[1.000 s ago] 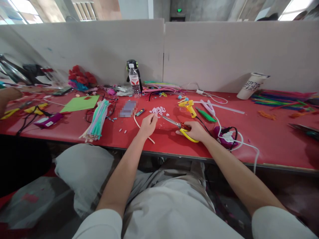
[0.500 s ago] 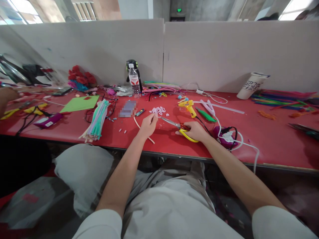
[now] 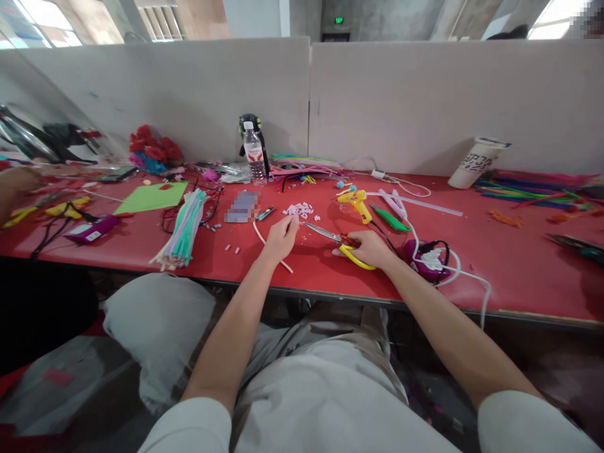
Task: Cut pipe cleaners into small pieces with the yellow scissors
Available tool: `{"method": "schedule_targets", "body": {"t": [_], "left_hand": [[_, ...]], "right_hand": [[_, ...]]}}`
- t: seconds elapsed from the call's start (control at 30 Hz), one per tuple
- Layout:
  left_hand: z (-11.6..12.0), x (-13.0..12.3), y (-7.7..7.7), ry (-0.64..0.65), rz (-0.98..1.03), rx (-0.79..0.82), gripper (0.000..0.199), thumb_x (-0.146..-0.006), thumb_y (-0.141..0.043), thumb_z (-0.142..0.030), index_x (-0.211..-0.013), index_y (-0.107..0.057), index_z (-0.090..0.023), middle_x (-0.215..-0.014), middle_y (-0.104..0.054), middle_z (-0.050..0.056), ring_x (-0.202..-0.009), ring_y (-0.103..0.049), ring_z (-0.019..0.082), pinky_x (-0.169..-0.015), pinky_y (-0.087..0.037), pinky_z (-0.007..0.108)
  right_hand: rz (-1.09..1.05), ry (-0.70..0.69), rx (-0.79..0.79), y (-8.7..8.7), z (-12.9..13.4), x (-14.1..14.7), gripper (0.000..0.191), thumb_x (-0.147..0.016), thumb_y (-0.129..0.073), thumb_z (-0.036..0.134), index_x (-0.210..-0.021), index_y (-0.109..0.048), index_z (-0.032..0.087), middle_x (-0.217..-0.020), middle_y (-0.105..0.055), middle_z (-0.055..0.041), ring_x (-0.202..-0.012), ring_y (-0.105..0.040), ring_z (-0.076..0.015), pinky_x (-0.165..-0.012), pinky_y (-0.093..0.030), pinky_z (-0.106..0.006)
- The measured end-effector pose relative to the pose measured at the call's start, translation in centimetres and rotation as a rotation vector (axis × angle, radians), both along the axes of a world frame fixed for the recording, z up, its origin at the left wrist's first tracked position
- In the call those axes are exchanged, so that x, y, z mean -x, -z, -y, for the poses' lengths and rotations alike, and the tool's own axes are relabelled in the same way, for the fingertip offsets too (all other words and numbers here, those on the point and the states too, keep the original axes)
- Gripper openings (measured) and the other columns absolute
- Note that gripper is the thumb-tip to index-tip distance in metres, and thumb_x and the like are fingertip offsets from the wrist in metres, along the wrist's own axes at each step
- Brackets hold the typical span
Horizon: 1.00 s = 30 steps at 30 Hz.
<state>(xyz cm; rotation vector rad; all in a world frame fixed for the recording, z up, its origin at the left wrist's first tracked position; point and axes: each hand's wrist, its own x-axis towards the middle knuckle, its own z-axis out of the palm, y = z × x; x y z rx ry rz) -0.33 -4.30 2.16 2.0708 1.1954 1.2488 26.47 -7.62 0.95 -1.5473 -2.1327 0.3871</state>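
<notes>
Pale partition panels (image 3: pixel 401 104) run behind a long red table (image 3: pixel 321 274). At the left edge another person's hand (image 3: pixel 19 182) sits slightly differently than a second ago. A bundle of mint and lilac stems (image 3: pixel 185 229) lies left of the work, near a green sheet (image 3: pixel 153 196); a tilted cup (image 3: pixel 475 165) leans at right, and a bottle (image 3: pixel 255 158) stands upright toward the back. Beyond the right hand (image 3: pixel 368 247) are a yellow glue gun (image 3: pixel 357 205) and its dark cord, with a purple power block (image 3: pixel 428 263) close by the forearm. That hand is curled around the yellow handles of the scissors (image 3: pixel 326 233), whose tips are a little nearer the left fingertips than in the first frame. The left hand (image 3: pixel 283 236) is pinched closed, its hold too small to make out. Its wrist crosses a cream stem (image 3: pixel 287 266). Small pink pieces (image 3: pixel 302 209) lie heaped just beyond its fingertips.
</notes>
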Motion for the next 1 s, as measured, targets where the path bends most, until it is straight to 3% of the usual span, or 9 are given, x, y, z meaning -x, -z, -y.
{"method": "schedule_targets", "body": {"t": [1.0], "left_hand": [[0.14, -0.02, -0.22, -0.012, -0.006, 0.031, 0.04, -0.1, -0.037, -0.046, -0.071, -0.046, -0.018, -0.069, -0.055, 0.002, -0.065, -0.051, 0.013, -0.063, -0.036, 0.027]], "right_hand": [[-0.027, 0.013, 0.02, 0.1, -0.03, -0.07, 0.059, -0.067, -0.066, 0.073, -0.059, -0.043, 0.019, -0.055, -0.037, 0.004, -0.054, -0.033, -0.0096, -0.049, -0.021, -0.026]]}}
